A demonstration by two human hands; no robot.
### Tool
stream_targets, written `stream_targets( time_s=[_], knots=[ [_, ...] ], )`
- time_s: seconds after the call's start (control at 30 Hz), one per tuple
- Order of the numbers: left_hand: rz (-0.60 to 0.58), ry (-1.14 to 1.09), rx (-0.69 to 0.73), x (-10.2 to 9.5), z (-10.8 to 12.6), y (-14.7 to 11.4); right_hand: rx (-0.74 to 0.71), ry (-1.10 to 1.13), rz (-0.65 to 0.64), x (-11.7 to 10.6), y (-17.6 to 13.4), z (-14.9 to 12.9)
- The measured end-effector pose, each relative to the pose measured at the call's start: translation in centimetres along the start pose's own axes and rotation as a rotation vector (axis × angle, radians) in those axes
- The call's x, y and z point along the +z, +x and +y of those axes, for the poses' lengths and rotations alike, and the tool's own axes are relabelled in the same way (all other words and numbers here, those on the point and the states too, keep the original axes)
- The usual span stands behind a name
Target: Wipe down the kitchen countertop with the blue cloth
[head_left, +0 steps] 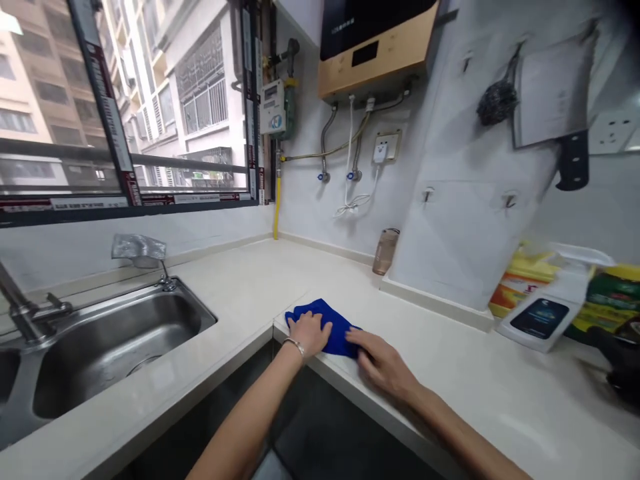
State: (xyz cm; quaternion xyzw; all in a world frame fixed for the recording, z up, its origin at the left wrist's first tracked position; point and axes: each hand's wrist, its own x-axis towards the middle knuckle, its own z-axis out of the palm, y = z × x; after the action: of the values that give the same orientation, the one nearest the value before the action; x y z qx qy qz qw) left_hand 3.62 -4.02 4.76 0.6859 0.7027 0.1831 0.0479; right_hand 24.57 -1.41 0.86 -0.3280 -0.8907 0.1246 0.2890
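A blue cloth lies bunched on the white countertop, at the inner corner near the front edge. My left hand, with a bracelet at its wrist, rests flat on the cloth's left part, fingers spread. At the cloth's right edge is my right hand, its fingers stretched out and touching the fabric, the thumb apart and lower. It is slightly blurred, and its fingertips overlap the cloth's edge.
To the left is a steel sink with a faucet. A brown bottle stands by the wall. A white spray bottle and yellow packages are at right. A cleaver hangs above; a water heater is wall-mounted.
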Motion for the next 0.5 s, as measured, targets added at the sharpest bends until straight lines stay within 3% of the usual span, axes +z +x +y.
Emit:
stream_targets(
  time_s=[0.13,0.23,0.3,0.4,0.5],
  knots=[
    [0.006,0.026,0.108,2.6,2.8,0.2,0.277,0.036,0.248,-2.7,-5.4,2.8],
    [-0.059,0.013,0.076,4.3,4.5,1.2,0.482,0.075,0.376,-3.6,-6.6,3.9],
    [-0.100,0.013,0.027,4.8,4.5,2.1,0.546,0.081,0.409,-3.6,-6.6,4.1],
    [-0.132,0.032,0.001,4.3,2.1,3.2,0.486,0.070,0.377,-3.2,-6.6,4.2],
    [-0.133,0.063,-0.032,2.8,-2.8,3.7,0.363,0.044,0.338,-2.7,-6.9,5.2]
  ],
)
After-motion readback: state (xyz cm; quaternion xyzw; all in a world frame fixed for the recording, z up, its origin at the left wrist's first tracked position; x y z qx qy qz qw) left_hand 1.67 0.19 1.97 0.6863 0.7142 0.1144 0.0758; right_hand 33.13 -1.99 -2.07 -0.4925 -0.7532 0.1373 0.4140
